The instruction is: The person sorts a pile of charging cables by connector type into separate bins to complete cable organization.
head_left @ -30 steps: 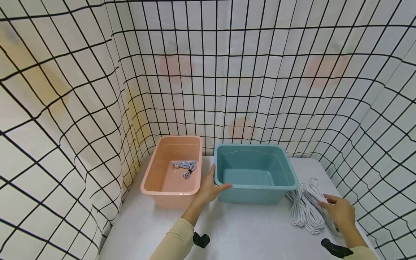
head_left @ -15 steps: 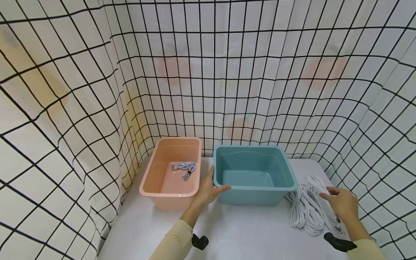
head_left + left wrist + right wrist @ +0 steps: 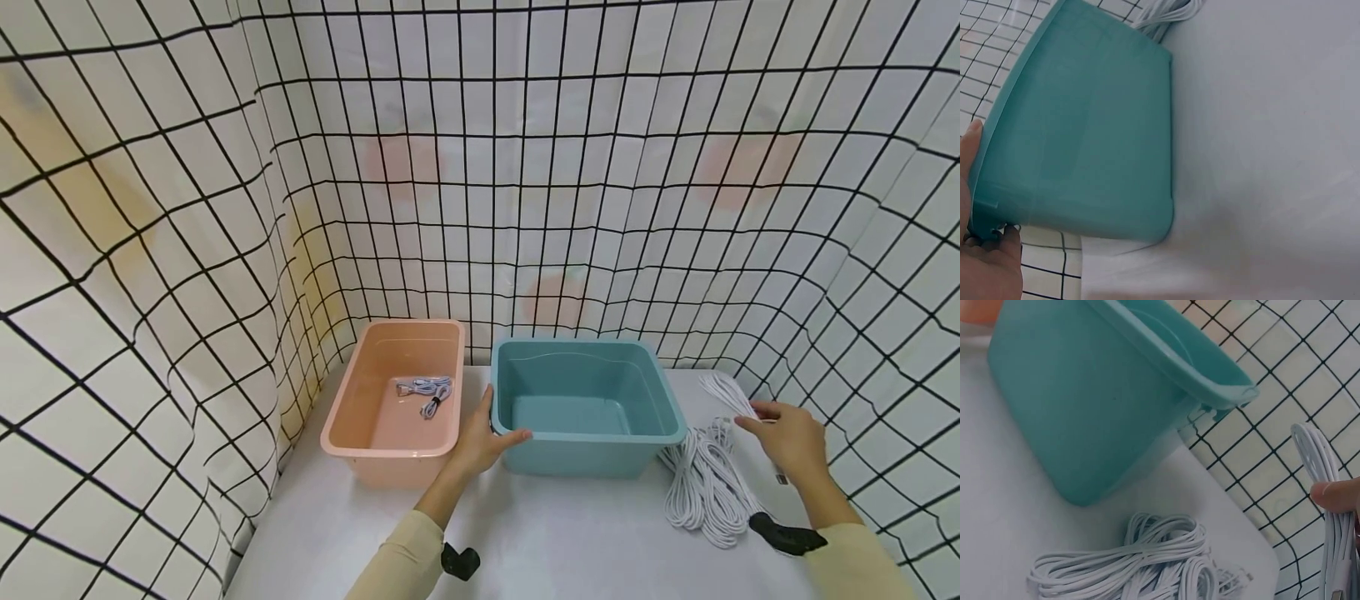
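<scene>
My left hand [image 3: 480,435] grips the front-left corner of a teal plastic basin [image 3: 592,454], thumb over the front rim and fingers along the left side. My right hand [image 3: 791,440] pinches a coiled white cable [image 3: 726,392] at the right. In the right wrist view, this cable bundle [image 3: 1325,465] rises past the thumb [image 3: 1335,495], with a metal plug end [image 3: 1337,595] below. A pile of coiled white cables [image 3: 708,492] lies on the table just left of the right hand, against the basin's right side.
A peach basin [image 3: 397,462] stands left of the teal one, holding two small bundled cables [image 3: 429,392]. Black netting [image 3: 555,208] over white sheeting encloses the white table [image 3: 577,533] at the back and sides. Each wrist wears a black device [image 3: 461,562].
My right hand has lifted a coiled cable off the pile, moving up and slightly right. The left hand keeps its grip on the teal basin.
</scene>
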`<state>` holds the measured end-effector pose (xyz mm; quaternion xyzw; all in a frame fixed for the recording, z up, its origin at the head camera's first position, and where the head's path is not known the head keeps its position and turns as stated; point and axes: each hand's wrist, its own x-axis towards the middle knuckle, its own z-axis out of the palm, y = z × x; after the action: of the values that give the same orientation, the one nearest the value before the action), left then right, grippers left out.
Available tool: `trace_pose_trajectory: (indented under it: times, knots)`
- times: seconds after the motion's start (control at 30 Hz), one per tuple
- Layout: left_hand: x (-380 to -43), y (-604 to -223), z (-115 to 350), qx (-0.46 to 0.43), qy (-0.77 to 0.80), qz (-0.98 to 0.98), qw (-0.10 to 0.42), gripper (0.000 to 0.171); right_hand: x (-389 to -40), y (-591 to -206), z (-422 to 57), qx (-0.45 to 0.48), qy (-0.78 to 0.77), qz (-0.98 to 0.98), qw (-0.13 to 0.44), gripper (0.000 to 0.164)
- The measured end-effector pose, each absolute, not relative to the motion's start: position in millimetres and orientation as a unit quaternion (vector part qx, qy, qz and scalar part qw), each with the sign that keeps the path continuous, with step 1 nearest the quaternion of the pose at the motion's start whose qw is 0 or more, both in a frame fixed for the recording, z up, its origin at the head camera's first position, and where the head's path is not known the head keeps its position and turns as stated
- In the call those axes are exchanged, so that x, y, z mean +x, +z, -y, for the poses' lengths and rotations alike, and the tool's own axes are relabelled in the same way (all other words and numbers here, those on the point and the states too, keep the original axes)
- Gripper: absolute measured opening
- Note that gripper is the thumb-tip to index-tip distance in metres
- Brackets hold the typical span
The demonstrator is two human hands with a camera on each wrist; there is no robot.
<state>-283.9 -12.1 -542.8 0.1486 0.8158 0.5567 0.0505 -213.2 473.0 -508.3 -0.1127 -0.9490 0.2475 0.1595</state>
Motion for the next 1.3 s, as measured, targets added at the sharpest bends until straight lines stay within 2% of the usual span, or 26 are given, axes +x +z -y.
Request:
trace_pose_trajectory:
  times: [0.2,0.7,1.3]
  knots:
    - [-283.5,-543.1,13.5,0.148,0.559,-0.814,0.049,0.117,-223.9,-495.4,-465.8,-0.095,0.247,0.952,0.153,0.052]
    - [-284.1,-544.1,14.4,0.144,0.557,-0.816,0.05,0.116,-252.6,-459.2,-432.1,-0.035,0.252,0.957,0.141,0.046]
    - [-285.9,-543.4,11.0,0.138,0.552,-0.82,0.055,0.118,-280.1,-441.7,-398.8,0.034,0.261,0.959,0.102,0.042]
